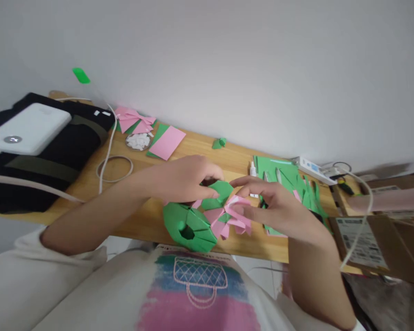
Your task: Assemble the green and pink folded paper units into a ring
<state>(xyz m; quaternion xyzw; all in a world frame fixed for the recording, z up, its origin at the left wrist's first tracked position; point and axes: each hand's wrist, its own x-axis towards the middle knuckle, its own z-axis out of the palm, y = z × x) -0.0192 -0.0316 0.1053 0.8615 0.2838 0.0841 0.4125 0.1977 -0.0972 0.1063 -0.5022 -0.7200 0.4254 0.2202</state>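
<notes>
A folded-paper model point(184, 220) in green and pink hangs over the front edge of the wooden table, close to the shirt. Its lower left is a rounded green shape with a dark hole; on its right, pink folds point(215, 216) stick out around green ones. My left hand point(188, 179) is closed on the model from the upper left, its thumb on a green piece. My right hand point(272, 200) comes from the right and pinches the pink folds with thumb and fingers. The undersides of both grips are hidden.
A small dish of white bits point(139, 141) stands behind left, beside pink and green sheets point(167, 142). A small green folded piece point(219, 143) lies near the wall. Right are a white glue bottle point(253, 169), green papers point(279, 170) and a power strip point(315, 170).
</notes>
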